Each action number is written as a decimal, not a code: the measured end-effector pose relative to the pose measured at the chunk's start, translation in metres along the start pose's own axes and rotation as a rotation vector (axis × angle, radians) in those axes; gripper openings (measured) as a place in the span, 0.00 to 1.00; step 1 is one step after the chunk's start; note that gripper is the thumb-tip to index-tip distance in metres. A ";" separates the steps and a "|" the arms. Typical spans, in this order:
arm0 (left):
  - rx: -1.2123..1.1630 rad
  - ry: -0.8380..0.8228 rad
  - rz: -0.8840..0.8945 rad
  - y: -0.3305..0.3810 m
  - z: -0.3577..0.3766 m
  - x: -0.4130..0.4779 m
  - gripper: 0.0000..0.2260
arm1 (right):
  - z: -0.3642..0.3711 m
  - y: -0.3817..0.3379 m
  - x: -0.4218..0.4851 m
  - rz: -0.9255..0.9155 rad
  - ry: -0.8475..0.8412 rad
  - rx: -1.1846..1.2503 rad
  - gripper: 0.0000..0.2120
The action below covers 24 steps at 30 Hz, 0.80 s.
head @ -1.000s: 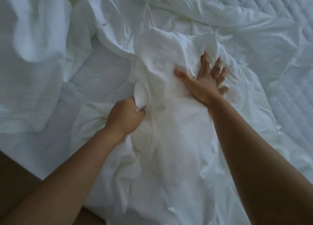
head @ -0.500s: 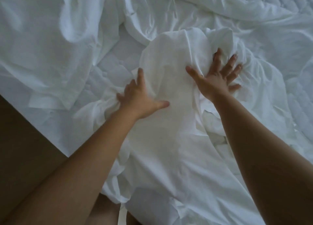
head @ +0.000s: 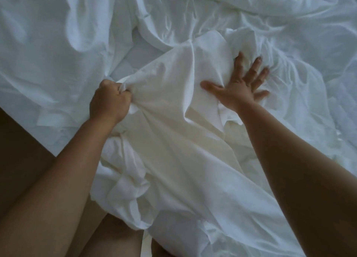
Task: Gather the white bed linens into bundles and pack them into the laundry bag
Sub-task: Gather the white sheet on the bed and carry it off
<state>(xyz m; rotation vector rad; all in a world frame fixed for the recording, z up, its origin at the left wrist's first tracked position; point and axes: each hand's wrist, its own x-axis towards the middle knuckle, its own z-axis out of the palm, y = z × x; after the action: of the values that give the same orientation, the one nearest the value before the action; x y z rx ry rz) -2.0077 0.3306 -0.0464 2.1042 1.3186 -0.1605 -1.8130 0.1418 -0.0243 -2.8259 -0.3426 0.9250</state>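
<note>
Head view, left hand [head: 109,100] fisted round a fold of white sheet [head: 173,140], right hand [head: 238,86] splayed flat pressing it, rumpled bedding [head: 48,44] behind, perhaps a duvet.

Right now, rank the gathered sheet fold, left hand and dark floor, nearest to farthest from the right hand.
1. gathered sheet fold: pressed under the right hand.
2. left hand: to the left, gripping the fold's edge.
3. dark floor: far left.

A bedroom, as I see it through the head camera: rumpled white bed linens [head: 58,44] lie over a quilted mattress [head: 131,59], which shows between the folds. Brown floor [head: 17,140] borders the near edge.
</note>
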 end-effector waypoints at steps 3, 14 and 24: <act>0.152 0.055 0.115 0.027 0.011 -0.016 0.29 | -0.004 0.002 0.001 -0.010 0.001 0.025 0.49; -0.027 -0.057 0.019 0.072 0.046 0.012 0.13 | -0.010 0.013 0.001 -0.039 0.009 0.112 0.39; 0.333 -0.010 -0.004 0.027 -0.011 -0.010 0.17 | 0.007 0.007 -0.016 -0.028 0.062 -0.037 0.57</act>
<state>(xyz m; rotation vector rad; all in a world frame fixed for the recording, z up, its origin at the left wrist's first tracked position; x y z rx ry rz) -1.9923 0.3210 -0.0211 2.3709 1.3656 -0.4164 -1.8286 0.1311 -0.0226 -2.8678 -0.3948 0.8323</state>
